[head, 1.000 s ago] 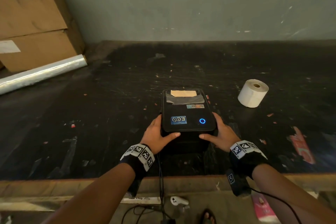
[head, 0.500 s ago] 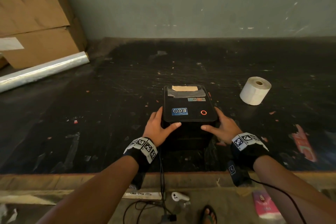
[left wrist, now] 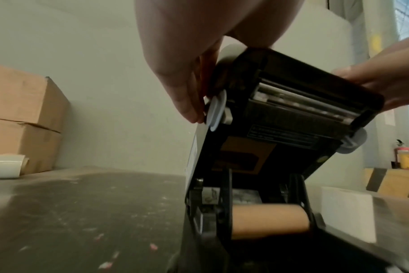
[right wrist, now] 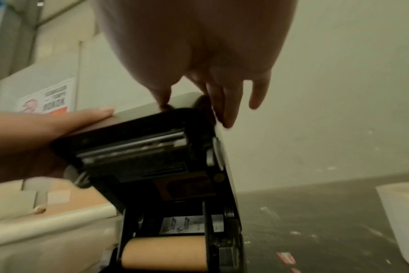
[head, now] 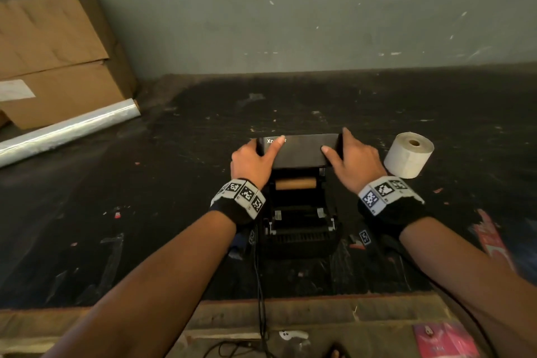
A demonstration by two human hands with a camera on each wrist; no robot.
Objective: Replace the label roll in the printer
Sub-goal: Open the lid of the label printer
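Printer sits black and boxy on the dark, scuffed table, straight ahead of you near the front edge, with its lid swung up and back so the inside lies open.

Far left, cardboard boxes lean against the wall, and a roll of clear film lies in front of them.

Your left hand holds the lid's left end: the thumb lies across the lid's outer face, over white lettering, and the fingers wrap round the side. From the left wrist view those fingers rest beside a pale grey round latch button.

Between your hands, the lid's underside shows a silvery print bar and a dark warning label. Below it, in the open bay, a bare brown cardboard core lies crosswise between two black holders; no white labels show on it. In front of the core are black guides and a ribbed front slot.

Your right hand grips the lid's right end the same way, thumb on the outer face and fingers down the side; the right wrist view shows the little finger spread clear of the lid.

Just right of that hand, a full white label roll stands on end on the table, near the printer but apart from it. Further right, a pink scrap is stuck on the table.
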